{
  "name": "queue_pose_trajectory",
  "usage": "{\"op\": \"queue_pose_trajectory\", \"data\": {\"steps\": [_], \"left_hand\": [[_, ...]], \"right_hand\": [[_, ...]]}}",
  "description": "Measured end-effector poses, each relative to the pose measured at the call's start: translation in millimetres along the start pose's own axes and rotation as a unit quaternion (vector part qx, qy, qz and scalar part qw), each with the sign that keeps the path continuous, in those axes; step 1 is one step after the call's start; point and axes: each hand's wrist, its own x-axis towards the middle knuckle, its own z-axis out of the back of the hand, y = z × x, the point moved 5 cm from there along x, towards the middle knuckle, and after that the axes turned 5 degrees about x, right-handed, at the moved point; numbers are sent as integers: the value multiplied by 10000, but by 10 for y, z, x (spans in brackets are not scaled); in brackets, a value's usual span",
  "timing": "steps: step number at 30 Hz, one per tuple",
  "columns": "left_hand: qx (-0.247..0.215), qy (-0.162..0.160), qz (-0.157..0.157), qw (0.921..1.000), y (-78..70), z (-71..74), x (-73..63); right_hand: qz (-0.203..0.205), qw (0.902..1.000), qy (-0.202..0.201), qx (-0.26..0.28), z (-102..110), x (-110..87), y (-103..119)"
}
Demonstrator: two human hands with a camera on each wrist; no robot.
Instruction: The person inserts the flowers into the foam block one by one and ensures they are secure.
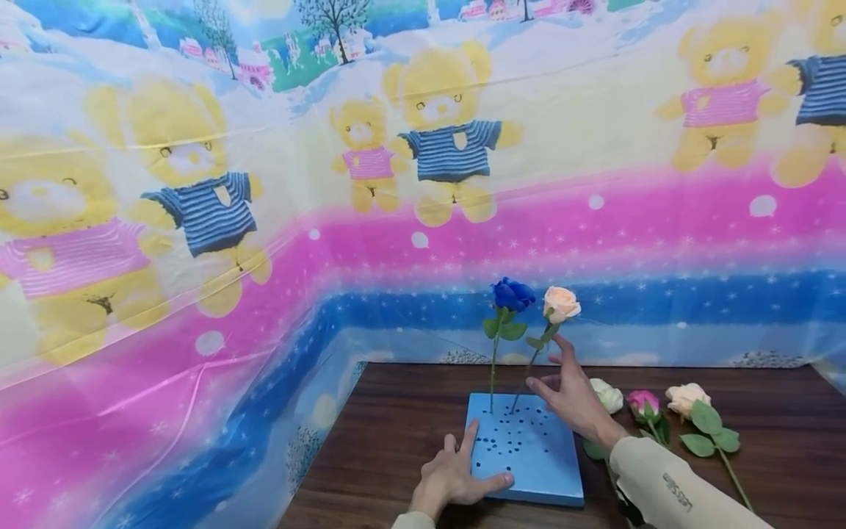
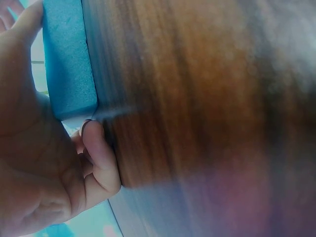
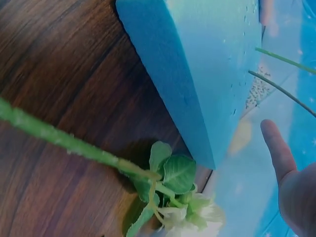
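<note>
A light blue foam board (image 1: 542,470) dotted with holes lies on the table. A blue rose (image 1: 513,294) stands upright in it near the back edge. Beside that, a peach rose (image 1: 562,304) leans to the right, its stem in the board. My left hand (image 1: 452,474) rests at the board's front left corner, thumb across the top and index finger along the left edge. My right hand (image 1: 576,400) is right beside the peach rose, thumb and fingers spread. In the right wrist view a straight finger (image 3: 279,150) is apart from the stems.
Right of the board, a white rose (image 1: 606,395), a pink rose (image 1: 643,402) and another peach rose (image 1: 689,400) lie on the dark wooden table (image 1: 377,426). A bear-print curtain (image 1: 291,257) hangs behind and to the left. My right forearm reaches over some stems.
</note>
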Motion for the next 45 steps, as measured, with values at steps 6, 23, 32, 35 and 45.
{"op": "queue_pose_trajectory", "data": {"steps": [6,23,32,35,45], "left_hand": [[5,-41,-30,10000,3,-2,6],[-110,-15,5,9999,11,-25,18],[-149,-7,-58,9999,30,-40,31],[-148,-15,-60,9999,29,-35,39],[-202,-3,-47,9998,15,-39,22]], "right_hand": [[16,10000,-10,80,111,-22,25],[165,9995,-213,-158,631,-156,-19],[54,9990,-334,-305,916,-280,-115],[44,9980,-413,-472,1003,-320,-176],[101,9983,-495,-274,1285,-477,-323]]}}
